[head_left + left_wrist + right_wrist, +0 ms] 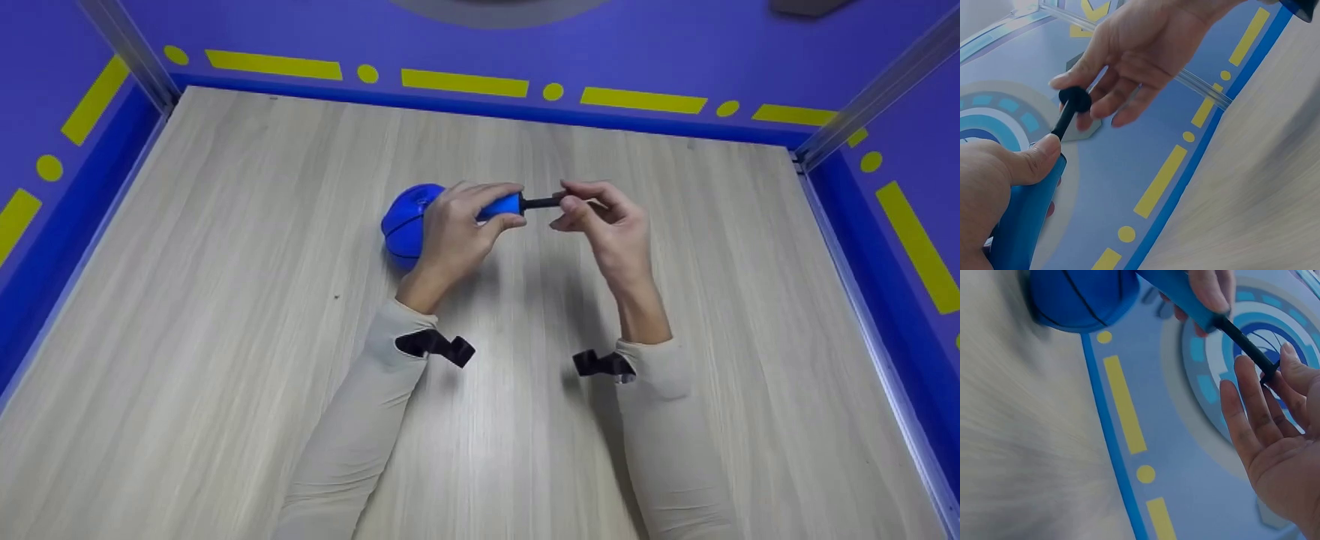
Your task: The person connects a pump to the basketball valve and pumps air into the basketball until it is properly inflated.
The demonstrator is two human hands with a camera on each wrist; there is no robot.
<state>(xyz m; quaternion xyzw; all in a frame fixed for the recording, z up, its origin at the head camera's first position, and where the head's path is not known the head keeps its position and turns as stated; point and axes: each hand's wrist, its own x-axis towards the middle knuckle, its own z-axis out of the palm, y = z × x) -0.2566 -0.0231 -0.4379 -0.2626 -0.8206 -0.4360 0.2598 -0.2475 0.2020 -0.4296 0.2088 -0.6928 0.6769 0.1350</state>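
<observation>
My left hand [459, 236] grips the blue barrel of a hand air pump [504, 206], thumb near the end where the black rod [541, 202] comes out. At the rod's far end is a small black disc-shaped handle [1075, 99]. My right hand [621, 236] pinches that handle between thumb and index finger, with the other fingers spread loosely. A blue ball [405, 229] with black lines is left of the pump, its top creased inward; my left hand hides its right side. In the right wrist view the ball [1084, 298] appears at the barrel's other end.
A light wood-grain table [300, 390] lies under both arms. Blue-purple panels [465, 49] with yellow marks stand along its back and sides, joined by metal corner posts [870, 97]. Black camera mounts [439, 345] are strapped over both sleeves.
</observation>
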